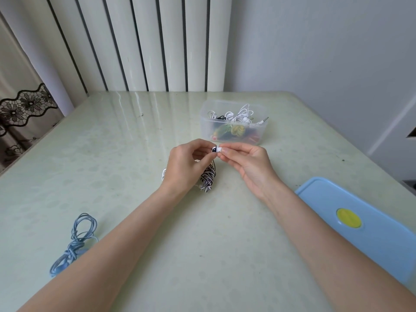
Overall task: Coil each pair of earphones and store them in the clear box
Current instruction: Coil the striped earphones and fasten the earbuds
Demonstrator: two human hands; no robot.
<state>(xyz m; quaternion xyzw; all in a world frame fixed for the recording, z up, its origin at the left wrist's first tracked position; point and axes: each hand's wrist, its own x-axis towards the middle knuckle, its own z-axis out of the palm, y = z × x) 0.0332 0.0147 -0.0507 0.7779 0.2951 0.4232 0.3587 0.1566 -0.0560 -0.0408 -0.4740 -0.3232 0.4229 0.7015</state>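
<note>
Here both hands' fingers (212, 154) pinch one earbud (215, 150) (cord (208, 177) dangling below).

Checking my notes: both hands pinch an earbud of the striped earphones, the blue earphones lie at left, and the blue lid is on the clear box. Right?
Not quite. The head view shows the blue lid lying on the table at right, off the clear box, which stands open. The rest holds: both hands, left and right, pinch the earbud.
</note>
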